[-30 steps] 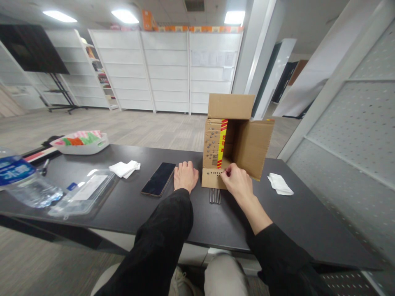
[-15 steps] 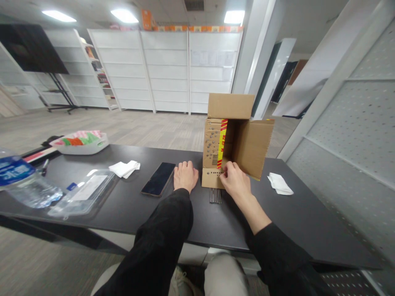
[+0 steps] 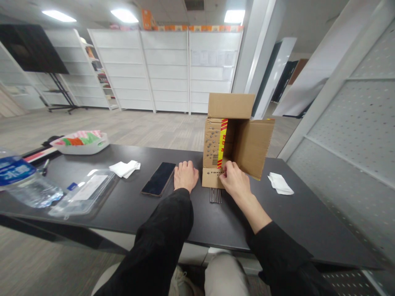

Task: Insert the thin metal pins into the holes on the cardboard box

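Note:
An open cardboard box (image 3: pixel 212 179) stands on the dark table with a row of small dark holes along its lower front flap. Grey round dots, like nail heads, are scattered over its left panel beside a yellow-and-red tape strip (image 3: pixel 222 144). My right hand (image 3: pixel 235 179) is at the right end of the hole row, thumb and fingers pinched together against the flap; whatever they hold is hidden. Several thin metal rods (image 3: pixel 215 195), perhaps nails, lie side by side just in front of the box. Left of the box, my left hand (image 3: pixel 186 176) rests on the table with its fingers curled in.
A phone (image 3: pixel 159 179) lies left of my left hand. Further left are a folded tissue (image 3: pixel 125 168), a clear plastic case (image 3: pixel 86 193), a water bottle (image 3: pixel 27 181) and a white basket (image 3: pixel 80 148). Another tissue (image 3: pixel 280 183) lies right of the box, whose side flap (image 3: pixel 256 148) sticks out.

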